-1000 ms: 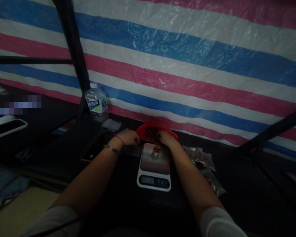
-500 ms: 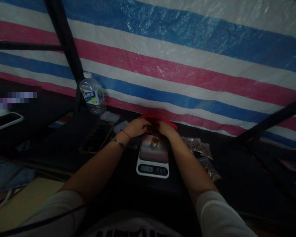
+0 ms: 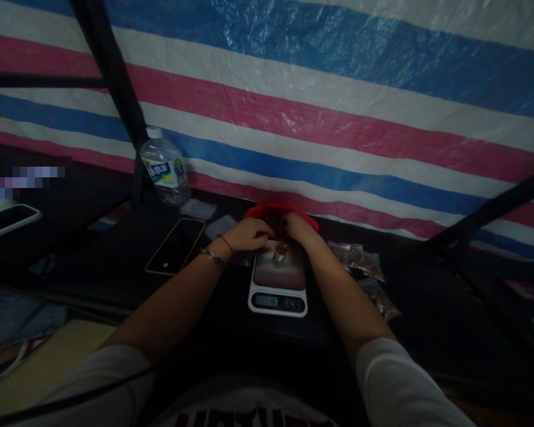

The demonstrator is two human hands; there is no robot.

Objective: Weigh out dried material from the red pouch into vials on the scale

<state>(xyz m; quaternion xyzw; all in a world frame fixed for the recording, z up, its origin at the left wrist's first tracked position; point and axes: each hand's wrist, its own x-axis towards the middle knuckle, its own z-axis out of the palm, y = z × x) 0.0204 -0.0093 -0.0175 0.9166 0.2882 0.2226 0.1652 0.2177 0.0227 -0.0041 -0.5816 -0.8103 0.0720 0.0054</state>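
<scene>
An opened red plastic bag [image 3: 300, 212] with dark brown bits inside lies behind a white kitchen scale [image 3: 279, 305]. My left hand [image 3: 251, 233] is closed on the bag's near left edge, fingers pressed together. From the right, my right hand [image 3: 299, 229] reaches into the bag; its fingers are curled, and their tips are hidden among the dark contents. On the scale's plate stands a small cup [image 3: 280, 256] filled with brown bits. The lit display shows digits too blurred to read for certain.
Several clear zip bags of brown bits [image 3: 355, 256] lie right of the scale. Left are a phone [image 3: 175, 246], empty-looking clear bags [image 3: 199, 209] and a big plastic bottle [image 3: 165, 172]. Behind hangs a striped tarp [image 3: 293, 112]; a black metal post [image 3: 111, 71] rises at the left.
My left hand has come slightly nearer to me, lower at the bag's edge. My right hand stays at the bag. The cup remains on the scale; the view has shifted a little.
</scene>
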